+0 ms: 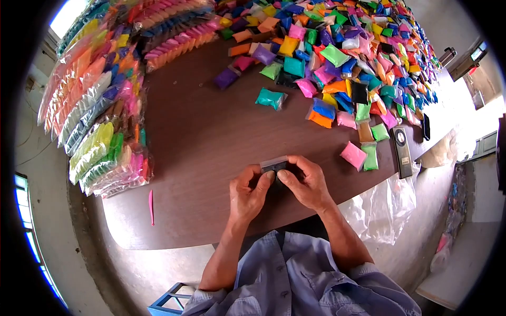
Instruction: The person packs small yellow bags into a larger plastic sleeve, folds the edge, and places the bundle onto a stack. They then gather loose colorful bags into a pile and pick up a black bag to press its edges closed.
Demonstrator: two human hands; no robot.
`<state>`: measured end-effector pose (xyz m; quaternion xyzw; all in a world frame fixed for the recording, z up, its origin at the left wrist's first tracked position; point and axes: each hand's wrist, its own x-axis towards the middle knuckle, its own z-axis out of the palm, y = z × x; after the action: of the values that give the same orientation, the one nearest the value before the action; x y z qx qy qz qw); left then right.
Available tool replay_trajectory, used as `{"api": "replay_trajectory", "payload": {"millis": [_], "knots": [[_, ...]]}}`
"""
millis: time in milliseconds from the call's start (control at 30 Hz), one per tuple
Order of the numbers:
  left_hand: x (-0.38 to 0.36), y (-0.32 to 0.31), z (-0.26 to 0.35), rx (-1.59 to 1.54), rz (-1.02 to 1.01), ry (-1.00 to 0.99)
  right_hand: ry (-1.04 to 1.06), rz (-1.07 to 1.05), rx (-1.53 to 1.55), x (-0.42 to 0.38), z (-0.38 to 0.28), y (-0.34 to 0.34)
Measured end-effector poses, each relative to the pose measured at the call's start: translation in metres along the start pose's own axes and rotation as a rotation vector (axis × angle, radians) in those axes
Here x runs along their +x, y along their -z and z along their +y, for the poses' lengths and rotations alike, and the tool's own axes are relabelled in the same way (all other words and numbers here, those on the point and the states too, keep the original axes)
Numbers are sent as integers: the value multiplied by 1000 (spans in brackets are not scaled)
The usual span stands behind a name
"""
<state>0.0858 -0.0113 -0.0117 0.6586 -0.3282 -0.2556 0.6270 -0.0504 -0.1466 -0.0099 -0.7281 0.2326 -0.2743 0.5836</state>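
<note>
Between my two hands is a small black packet with a clear, flat plastic edge along its top. My left hand pinches its left side, thumb over the front. On the right side, my right hand grips it with thumb and bent index finger. Both thumbs rest close together on the packet, and they cover much of it. The packet is held just above the brown table, near its front edge. Similar soft packets lie beyond my hands, the nearest being a pink packet to the right.
A large heap of colourful packets covers the back right. Bundled clear bags of packets line the left. A pink plastic knife lies front left. A dark phone-like device sits at the right edge, above a clear plastic bag.
</note>
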Motion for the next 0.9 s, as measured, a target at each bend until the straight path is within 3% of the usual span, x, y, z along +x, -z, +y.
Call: {"api": "replay_trajectory", "payload": {"millis": [267,567,633,900], "knots": [[2,-3,16,-38,30,98,13,-20,33,0,1,2],[1,-1,8,-81,46,5,36,3,-20,2,-5,0],[1,-1,15,-143,3,154,35,29,1,1,-4,1],[1,-1,3,-79,37,36,108,10,-21,4,-8,-2]]}}
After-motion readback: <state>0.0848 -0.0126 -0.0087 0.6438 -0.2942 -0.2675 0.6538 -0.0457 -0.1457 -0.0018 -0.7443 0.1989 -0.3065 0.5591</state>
